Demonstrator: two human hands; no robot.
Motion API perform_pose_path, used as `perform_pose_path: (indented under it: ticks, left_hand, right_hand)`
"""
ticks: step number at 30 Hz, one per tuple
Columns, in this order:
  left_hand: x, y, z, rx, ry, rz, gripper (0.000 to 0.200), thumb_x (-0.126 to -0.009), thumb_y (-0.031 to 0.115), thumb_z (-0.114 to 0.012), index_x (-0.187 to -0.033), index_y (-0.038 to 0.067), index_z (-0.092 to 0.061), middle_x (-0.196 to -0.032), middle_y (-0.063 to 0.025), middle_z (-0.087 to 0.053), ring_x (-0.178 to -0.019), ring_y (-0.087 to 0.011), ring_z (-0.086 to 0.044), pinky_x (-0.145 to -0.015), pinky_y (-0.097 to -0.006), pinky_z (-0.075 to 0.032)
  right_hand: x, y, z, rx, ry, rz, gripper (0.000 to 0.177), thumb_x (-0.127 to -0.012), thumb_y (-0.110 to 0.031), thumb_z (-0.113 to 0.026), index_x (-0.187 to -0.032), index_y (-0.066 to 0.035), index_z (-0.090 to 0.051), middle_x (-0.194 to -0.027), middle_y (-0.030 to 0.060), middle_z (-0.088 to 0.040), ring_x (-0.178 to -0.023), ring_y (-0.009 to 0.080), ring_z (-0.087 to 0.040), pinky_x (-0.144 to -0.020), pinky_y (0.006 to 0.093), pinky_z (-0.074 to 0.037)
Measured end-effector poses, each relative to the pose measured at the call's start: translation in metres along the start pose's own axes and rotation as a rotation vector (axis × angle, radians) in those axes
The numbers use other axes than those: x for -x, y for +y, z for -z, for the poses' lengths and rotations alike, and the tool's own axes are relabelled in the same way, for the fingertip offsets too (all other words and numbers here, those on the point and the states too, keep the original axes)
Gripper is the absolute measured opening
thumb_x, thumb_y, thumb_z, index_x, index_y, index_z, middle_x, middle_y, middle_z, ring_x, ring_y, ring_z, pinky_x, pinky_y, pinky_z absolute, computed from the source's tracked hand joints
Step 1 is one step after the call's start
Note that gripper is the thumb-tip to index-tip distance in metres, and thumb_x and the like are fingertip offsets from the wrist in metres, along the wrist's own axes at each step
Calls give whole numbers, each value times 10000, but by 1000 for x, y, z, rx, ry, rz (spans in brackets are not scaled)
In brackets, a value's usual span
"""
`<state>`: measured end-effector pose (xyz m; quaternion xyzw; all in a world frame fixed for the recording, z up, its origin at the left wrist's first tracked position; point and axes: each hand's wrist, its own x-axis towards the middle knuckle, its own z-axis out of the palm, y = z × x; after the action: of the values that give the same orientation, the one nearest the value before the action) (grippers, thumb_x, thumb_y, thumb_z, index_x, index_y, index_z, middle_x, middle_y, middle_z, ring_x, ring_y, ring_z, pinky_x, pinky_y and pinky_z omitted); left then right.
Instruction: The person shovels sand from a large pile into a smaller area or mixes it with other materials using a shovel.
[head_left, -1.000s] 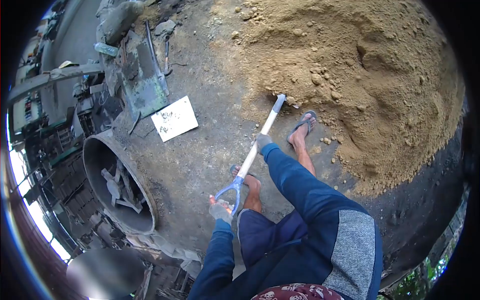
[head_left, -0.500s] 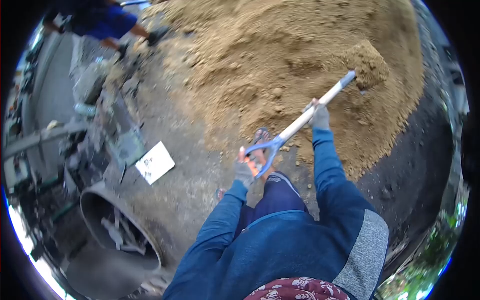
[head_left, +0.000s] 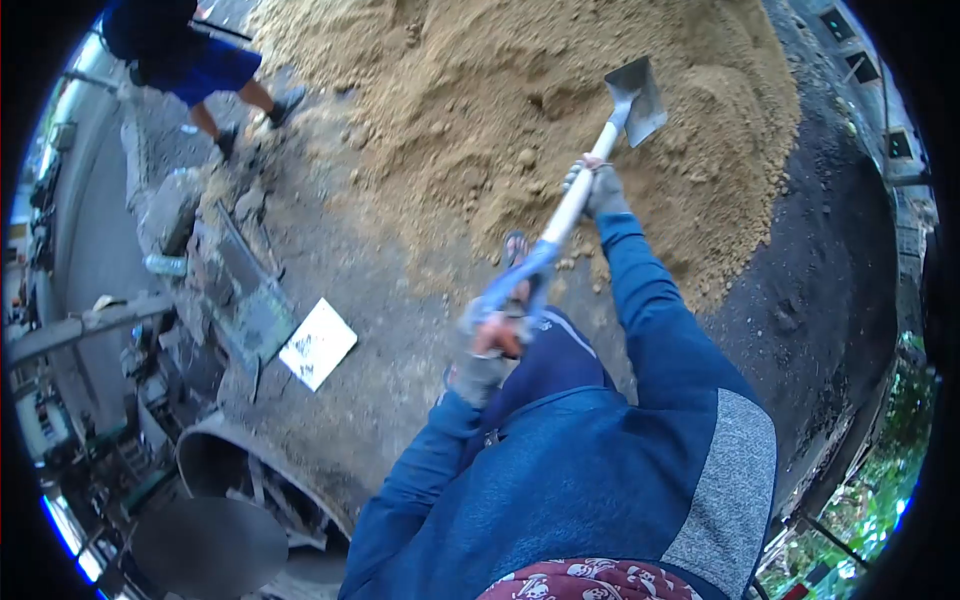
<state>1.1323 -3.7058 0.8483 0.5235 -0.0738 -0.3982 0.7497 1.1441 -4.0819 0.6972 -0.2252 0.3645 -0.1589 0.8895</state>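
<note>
A shovel [head_left: 570, 210] with a pale shaft and a blue D-shaped grip slants across the middle of the head view. My left hand [head_left: 490, 350], in a grey glove with bare fingertips, is closed round the grip, slightly blurred. Farther up, my gloved right hand [head_left: 600, 188] wraps the shaft near the blue socket. The grey metal blade [head_left: 640, 100] shows bare, tilted over the large heap of brown sand [head_left: 480, 110]. My sandalled foot stands below the shaft, partly covered by the grip.
At the upper left stands another person [head_left: 200, 70] in blue shorts. A white sheet with dark marks [head_left: 318, 344] lies on the ground. Broken concrete [head_left: 170, 215], a board [head_left: 250, 325] and a large round pipe or drum [head_left: 215, 440] line the left side.
The blade held a lump of sand before and is bare now. The shovel has swung left and steepened, with both hands staying on it. The camera view has shifted a little.
</note>
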Motion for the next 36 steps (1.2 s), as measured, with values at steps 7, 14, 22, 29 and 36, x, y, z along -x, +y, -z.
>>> perform_pose_path:
  ticks: [7, 14, 22, 29, 36]
  left_hand:
    - [305, -154, 207, 684, 1160, 445, 443, -904, 621, -455, -762, 201, -471, -658, 51, -413, -594, -146, -444, -634, -414, -452]
    - [412, -145, 168, 191, 1835, 557, 418, -933, 540, -466, -744, 168, -485, -572, 60, -399, -473, -105, -409, -441, -258, -379]
    - [69, -232, 199, 159, 1435, 386, 303, -966, 367, -516, -795, 122, -467, -495, 25, -334, -368, -112, -348, -331, -302, -284]
    - [117, -223, 145, 129, 1554, 370, 378, -927, 449, -555, -733, 152, -424, -513, 21, -334, -362, -125, -314, -331, -308, -277]
    - [49, -226, 80, 481, 1163, 558, 463, -882, 555, -556, -660, 178, -408, -510, 23, -329, -362, -131, -307, -334, -312, -258]
  right_hand:
    - [128, 436, 90, 405, 230, -495, 132, -957, -140, -487, -934, -36, -566, -732, 83, -569, -630, 262, -602, -558, 417, -522]
    - [180, 559, 113, 483, 350, -912, 171, -967, -206, -482, -974, -50, -554, -750, 112, -590, -639, 260, -611, -575, 427, -528]
    - [-81, 433, 170, 281, 536, -726, 139, -942, -178, -466, -951, -48, -516, -826, 120, -577, -662, 296, -595, -575, 519, -516]
    - [-14, 376, 151, 215, 485, -697, 93, -920, -150, -485, -979, -84, -511, -787, 92, -546, -599, 262, -558, -526, 501, -504]
    - [-10, 167, 146, 80, 527, -288, 85, -903, -144, -534, -926, -62, -547, -682, 89, -564, -558, 253, -572, -496, 428, -512]
